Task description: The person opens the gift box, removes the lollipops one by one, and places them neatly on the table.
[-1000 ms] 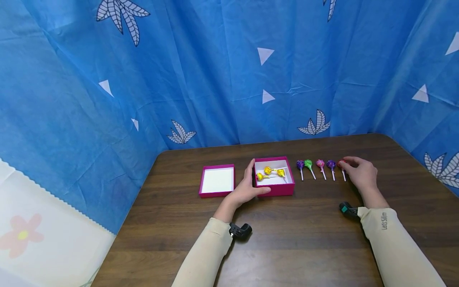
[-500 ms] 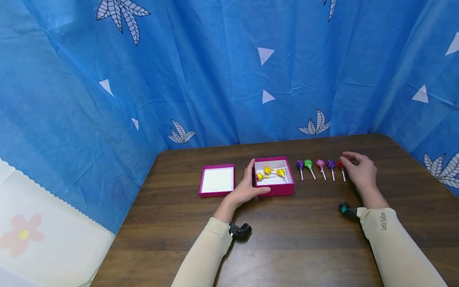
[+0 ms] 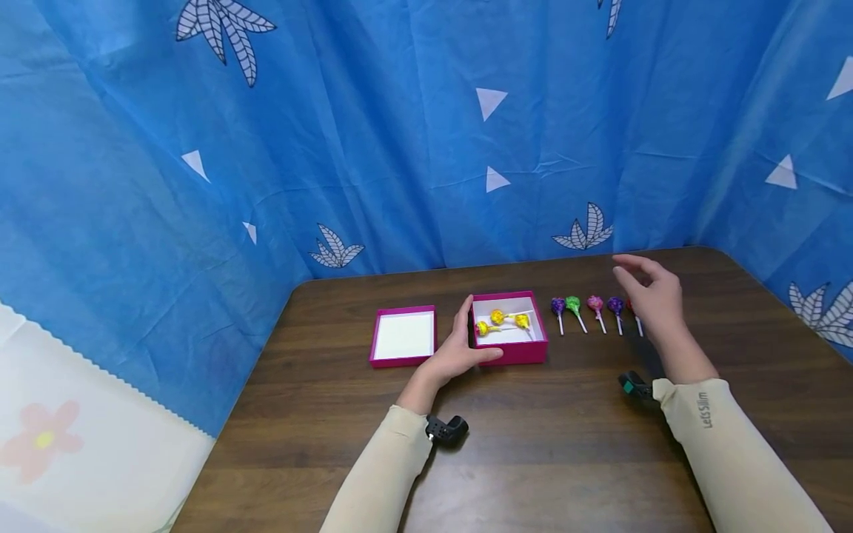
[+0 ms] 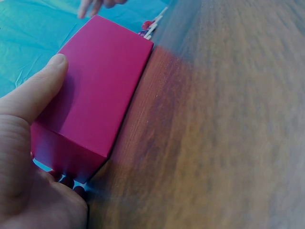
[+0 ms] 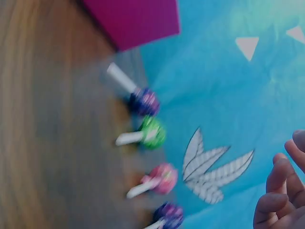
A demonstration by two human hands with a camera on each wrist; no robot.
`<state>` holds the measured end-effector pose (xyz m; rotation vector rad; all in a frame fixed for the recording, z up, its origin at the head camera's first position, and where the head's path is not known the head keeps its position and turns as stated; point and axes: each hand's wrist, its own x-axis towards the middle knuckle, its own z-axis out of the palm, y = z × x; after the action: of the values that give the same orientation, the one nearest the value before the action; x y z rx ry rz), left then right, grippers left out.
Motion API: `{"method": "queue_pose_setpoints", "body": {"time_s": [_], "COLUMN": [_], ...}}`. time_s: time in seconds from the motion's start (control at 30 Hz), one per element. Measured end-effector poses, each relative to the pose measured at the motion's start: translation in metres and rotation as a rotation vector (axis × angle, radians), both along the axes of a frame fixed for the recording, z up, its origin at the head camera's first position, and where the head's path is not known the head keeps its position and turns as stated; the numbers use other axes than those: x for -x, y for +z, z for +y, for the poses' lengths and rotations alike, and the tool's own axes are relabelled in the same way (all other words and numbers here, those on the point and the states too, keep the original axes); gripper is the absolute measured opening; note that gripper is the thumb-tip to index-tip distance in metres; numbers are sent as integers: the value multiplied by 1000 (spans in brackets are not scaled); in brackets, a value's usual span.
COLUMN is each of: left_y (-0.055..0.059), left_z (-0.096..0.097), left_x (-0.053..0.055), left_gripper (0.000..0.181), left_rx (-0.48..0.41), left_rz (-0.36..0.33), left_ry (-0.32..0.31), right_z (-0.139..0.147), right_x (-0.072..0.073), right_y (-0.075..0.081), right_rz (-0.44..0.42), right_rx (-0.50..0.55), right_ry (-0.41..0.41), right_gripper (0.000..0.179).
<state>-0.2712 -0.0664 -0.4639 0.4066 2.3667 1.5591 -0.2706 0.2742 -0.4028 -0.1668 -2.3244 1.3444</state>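
Where the left edge of the wooden tabletop [image 3: 533,459] ends, we see a pale cloth [image 3: 43,444] with a flower print, while a blue curtain [image 3: 426,133] hangs behind the far edge. Toward the far left corner we find a shallow magenta tray [image 3: 403,334], white inside, lying flat.

Just right of it is the left hand [image 3: 455,357], in a cream sleeve [image 3: 376,477]. We see its thumb stretched along the near wall of a deeper magenta box [image 3: 516,354] and its fingers against the left wall, thumb and fingers spread wide around that corner. The box stands open near the middle of the far edge, and inside it we count three yellow lollipops [image 3: 523,320], lying apart at different angles.

Between the box and the far right corner we have a row, heads toward the far edge, sticks toward the near one: a purple lollipop [image 3: 557,305], a green lollipop [image 3: 573,304], a pink lollipop [image 3: 595,303], a second purple lollipop [image 3: 615,305] and a red lollipop [image 3: 638,326], partly hidden.

In front of that last one, raised off the tabletop, we see the right hand [image 3: 656,297], its fingers loosely bent, thumb and forefinger apart.
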Motion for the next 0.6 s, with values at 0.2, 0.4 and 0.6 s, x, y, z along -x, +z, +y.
{"method": "queue_pose_setpoints", "body": {"time_s": [0.2,0.4,0.6], "left_y": [0,1,1], "left_z": [1,1,0], "left_x": [0,-1,-1], "left_gripper": [114,114,114], "left_rx": [13,10,4], "left_rz": [12,10,3], "left_ry": [2,-9,-5], "right_z": [-18,-28,-43], "right_x": [-6,-13,-11], "right_y": [17,31,43], "right_rz": [89,116,112], "right_rx": [19,-9,-38], "right_ry": [76,146,254], "right_gripper": [39,36,34]}}
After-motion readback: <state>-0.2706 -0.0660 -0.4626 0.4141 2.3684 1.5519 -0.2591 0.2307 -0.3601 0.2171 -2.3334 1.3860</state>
